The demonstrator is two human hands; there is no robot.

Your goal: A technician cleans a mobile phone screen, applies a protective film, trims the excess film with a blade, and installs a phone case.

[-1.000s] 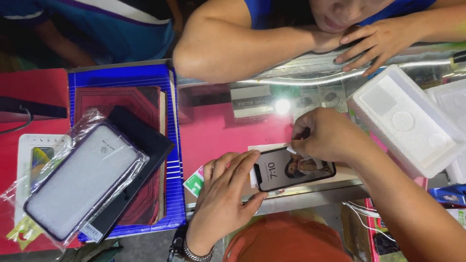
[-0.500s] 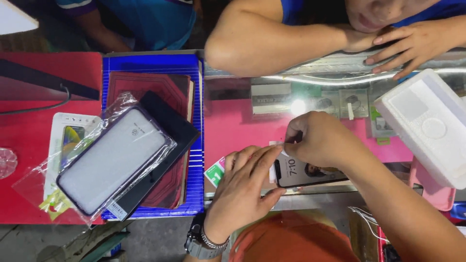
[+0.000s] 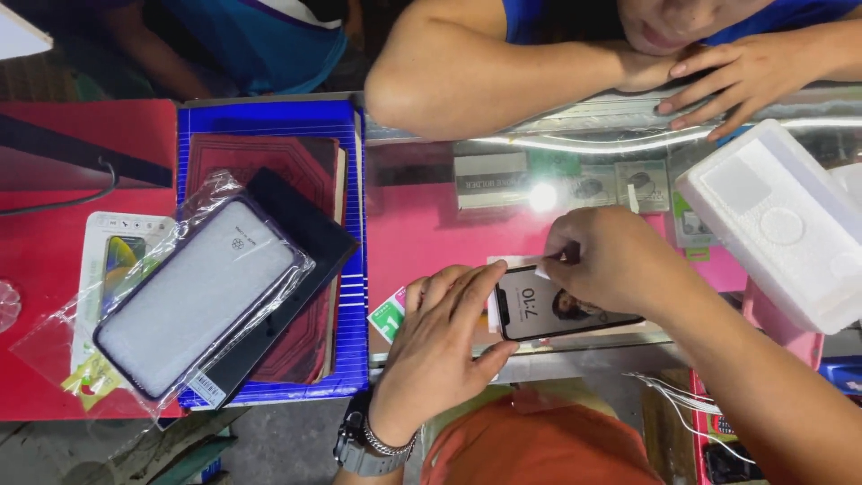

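The right hand [image 3: 611,260] pinched a small white tab [image 3: 542,270] at the upper edge of a lit smartphone [image 3: 561,310]. The left hand [image 3: 444,337] gripped the phone's near end, steadying it on the glass counter [image 3: 431,224]. A white foam box [image 3: 781,224] lay just right; a bagged phone case [image 3: 193,296] lay well left.

Open lane: bare pink counter [image 3: 431,233] between blue book [image 3: 269,126] on the left and phone [image 3: 561,305]. Far side blocked by another person's forearm [image 3: 503,72]. Right blocked by white foam box [image 3: 781,224]. Left crowded: bagged phone case [image 3: 193,296] on the book.
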